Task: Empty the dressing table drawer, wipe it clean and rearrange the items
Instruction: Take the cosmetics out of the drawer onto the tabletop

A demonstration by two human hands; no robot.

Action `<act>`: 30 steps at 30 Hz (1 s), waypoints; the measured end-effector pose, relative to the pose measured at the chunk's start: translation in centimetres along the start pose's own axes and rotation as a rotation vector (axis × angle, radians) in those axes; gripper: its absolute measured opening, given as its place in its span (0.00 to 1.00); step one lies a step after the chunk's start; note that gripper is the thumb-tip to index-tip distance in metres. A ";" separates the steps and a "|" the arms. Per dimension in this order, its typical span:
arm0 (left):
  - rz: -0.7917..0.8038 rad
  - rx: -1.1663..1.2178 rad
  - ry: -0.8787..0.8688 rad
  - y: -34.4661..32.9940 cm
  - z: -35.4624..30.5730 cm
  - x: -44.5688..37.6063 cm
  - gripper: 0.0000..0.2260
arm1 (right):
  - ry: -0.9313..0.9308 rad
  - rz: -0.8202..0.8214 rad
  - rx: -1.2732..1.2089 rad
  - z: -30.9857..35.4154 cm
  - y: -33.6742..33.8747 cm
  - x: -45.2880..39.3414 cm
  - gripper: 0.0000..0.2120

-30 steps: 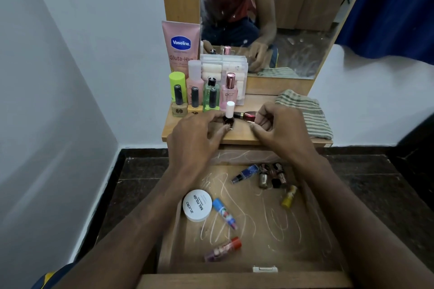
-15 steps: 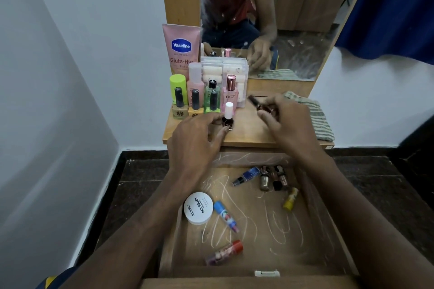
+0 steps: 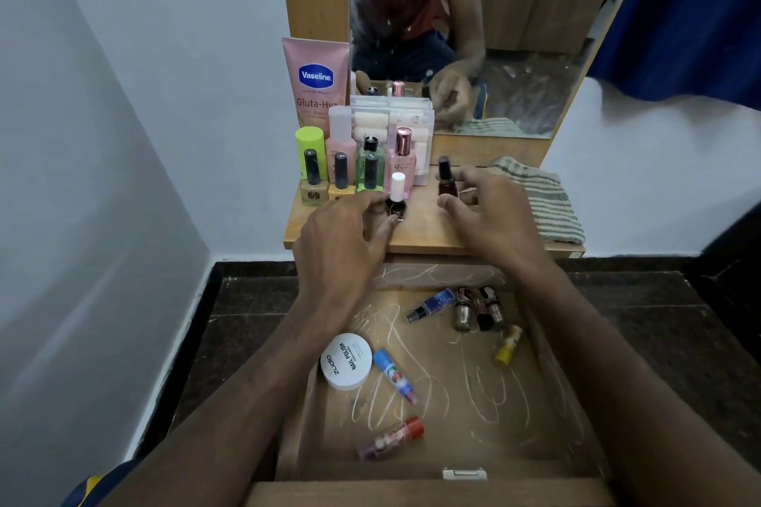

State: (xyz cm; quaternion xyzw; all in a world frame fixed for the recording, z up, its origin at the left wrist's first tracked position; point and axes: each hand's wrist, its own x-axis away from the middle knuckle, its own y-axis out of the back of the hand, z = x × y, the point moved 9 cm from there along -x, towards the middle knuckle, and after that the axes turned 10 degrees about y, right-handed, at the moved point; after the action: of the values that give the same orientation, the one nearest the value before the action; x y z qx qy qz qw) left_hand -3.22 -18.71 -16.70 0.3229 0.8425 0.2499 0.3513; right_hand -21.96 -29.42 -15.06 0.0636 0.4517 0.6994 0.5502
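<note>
Your left hand point(image 3: 344, 243) rests over the front of the wooden dressing table point(image 3: 428, 235), its fingers point(image 3: 383, 233) curled around the base of a small dark nail polish bottle with a white cap point(image 3: 398, 198), which stands upright on the table just in front of the row of bottles. Your right hand point(image 3: 490, 218) is beside it, thumb and fingers pinching the lower part of a small dark red nail polish bottle with a black cap point(image 3: 446, 181) – it is upright, and whether its base touches the table you cannot tell from here. Behind them stand a tall pink Vaseline tube point(image 3: 316, 82), a lime-green capped stick point(image 3: 309, 150), a pink bottle point(image 3: 341, 140), a green bottle point(image 3: 369, 163) and a clear box of pale rolls point(image 3: 391, 115). A striped grey-and-cream cloth point(image 3: 543, 202) lies folded on the table's right end, just beside your right hand. Below, the open wooden drawer point(image 3: 547, 416) shows white scribble marks on its floor and holds loose items – a round white tin marked nail polish point(image 3: 346, 360) at the left, a blue lip balm stick point(image 3: 393, 375) touching it, a red-capped lip balm stick point(image 3: 393, 436) near the front, a yellow tube point(image 3: 507, 346) at the right, and a cluster of small bottles point(image 3: 473, 307) at the back.
</note>
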 end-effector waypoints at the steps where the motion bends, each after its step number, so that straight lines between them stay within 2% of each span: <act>1: 0.005 0.014 0.017 -0.1 0.2 -0.1 0.17 | 0.050 -0.023 0.080 0.7 0.0 0.1 0.15; 5: 0.003 0.065 0.064 -0.1 0.8 -0.2 0.14 | 0.135 -0.084 0.114 2.1 -1.2 0.7 0.14; 8: -0.021 0.035 0.075 0.2 0.6 -0.2 0.11 | 0.144 -0.120 0.048 2.2 -1.5 0.7 0.15; 13: -0.014 -0.026 0.071 -0.1 0.4 -0.3 0.11 | 0.108 0.015 -0.077 1.1 -1.7 0.6 0.18; 18: -0.033 -0.022 0.081 0.2 0.3 -0.6 0.10 | 0.161 -0.042 -0.015 1.6 -1.6 0.5 0.04; 25: -0.050 -0.003 0.050 0.2 0.3 -0.7 0.10 | 0.212 -0.072 0.005 2.4 -1.5 0.6 0.03; 28: -0.014 0.090 -0.010 0.5 0.1 -0.4 0.09 | 0.269 -0.091 0.011 3.8 0.7 1.4 0.03; 30: 0.089 0.129 -0.169 0.3 -0.8 0.2 0.08 | 0.309 -0.119 0.023 4.5 3.1 2.8 0.04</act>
State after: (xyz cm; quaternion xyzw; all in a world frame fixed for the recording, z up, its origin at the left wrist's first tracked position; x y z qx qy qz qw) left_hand -3.85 -18.52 -16.07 0.4019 0.8090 0.1823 0.3883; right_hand -22.57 -24.48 -11.41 -0.0651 0.5419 0.6620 0.5137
